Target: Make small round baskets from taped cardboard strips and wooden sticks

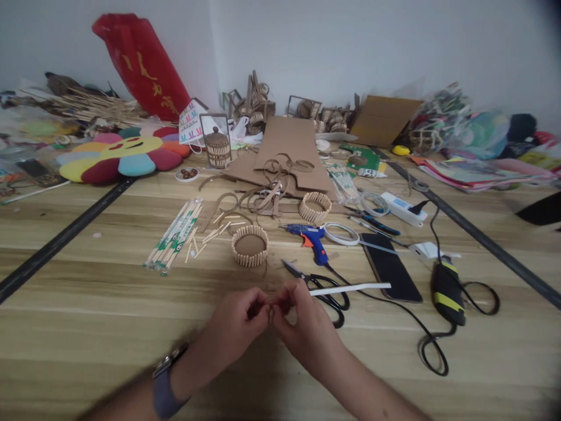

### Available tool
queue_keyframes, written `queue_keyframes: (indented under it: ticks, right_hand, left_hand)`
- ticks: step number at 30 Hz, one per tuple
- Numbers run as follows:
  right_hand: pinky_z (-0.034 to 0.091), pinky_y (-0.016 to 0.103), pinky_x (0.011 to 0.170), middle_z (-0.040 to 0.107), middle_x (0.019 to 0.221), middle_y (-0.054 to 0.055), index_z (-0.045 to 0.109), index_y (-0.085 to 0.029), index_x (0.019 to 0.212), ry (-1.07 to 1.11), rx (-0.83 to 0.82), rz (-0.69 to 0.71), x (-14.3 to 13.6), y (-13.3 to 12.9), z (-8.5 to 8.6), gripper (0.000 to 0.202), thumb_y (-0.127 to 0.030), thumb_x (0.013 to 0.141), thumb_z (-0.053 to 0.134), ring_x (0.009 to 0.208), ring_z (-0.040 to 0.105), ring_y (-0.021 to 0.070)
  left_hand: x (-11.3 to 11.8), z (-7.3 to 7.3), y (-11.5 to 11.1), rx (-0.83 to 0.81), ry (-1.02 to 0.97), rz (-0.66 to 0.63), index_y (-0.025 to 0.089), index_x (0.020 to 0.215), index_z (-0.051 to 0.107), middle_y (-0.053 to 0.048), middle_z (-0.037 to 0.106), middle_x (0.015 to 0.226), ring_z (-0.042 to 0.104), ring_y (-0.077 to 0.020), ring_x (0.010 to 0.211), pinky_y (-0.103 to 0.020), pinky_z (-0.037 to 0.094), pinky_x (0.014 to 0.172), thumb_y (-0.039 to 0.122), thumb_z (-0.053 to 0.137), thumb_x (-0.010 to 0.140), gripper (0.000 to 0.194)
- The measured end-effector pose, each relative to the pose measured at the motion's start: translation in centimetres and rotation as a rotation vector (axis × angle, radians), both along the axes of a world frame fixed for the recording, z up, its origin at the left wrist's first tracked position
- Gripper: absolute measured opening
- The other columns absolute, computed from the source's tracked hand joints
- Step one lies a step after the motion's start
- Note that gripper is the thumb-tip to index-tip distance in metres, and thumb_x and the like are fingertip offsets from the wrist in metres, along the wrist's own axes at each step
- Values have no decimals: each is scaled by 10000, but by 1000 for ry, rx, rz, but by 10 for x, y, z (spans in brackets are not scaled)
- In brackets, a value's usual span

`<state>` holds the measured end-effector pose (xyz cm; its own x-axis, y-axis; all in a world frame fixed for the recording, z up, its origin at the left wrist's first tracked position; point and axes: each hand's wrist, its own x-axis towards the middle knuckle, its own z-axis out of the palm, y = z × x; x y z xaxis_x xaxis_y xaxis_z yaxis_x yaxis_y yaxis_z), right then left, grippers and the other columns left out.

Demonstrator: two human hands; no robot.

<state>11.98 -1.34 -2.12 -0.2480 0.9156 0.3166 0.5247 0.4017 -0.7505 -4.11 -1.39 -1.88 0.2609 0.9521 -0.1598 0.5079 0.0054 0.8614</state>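
My left hand (241, 318) and my right hand (304, 321) meet at the fingertips above the front of the table, both closed in a pinch. A narrow white strip (350, 289) sticks out to the right from my right hand, in line with the pinch, and passes over the scissors (335, 290). What lies between my left fingertips is too small to make out. Just beyond the hands stands a round ring of short wooden sticks (249, 248) with a brown base. A similar stick ring (315, 207) is farther back. Between them and the scissors lies a blue glue gun (313, 238).
Bagged wooden sticks (173, 237) and loose cut sticks (214, 231) lie left. At right are a phone (390, 266), tape rolls (342, 234), a power strip (403, 209) and a corded black-yellow tool (447, 292). Cardboard (287, 152) and curled brown strips (263, 199) lie behind.
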Motion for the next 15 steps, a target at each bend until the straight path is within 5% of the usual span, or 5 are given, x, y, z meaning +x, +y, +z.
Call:
queue_keyframes:
  ticks: [10,15]
  right_hand:
    - [420,220,507,542,680,-34,397,-243,830,98,-173,8,4,5,7,156,-147,738,477,557,554,130]
    - [448,245,540,546,694,-33,428,-237,848,169,-206,-45,27,18,11,128,-204,760,515,572,552,136]
  left_hand:
    - [0,2,-1,5,-48,-18,198,711,546,16,571,642,493,-151,604,-257,323,556,287,481,806,146]
    - [-2,2,-3,-18,-135,-6,211,719,515,30,541,618,469,-147,583,-252,328,543,326,461,819,162]
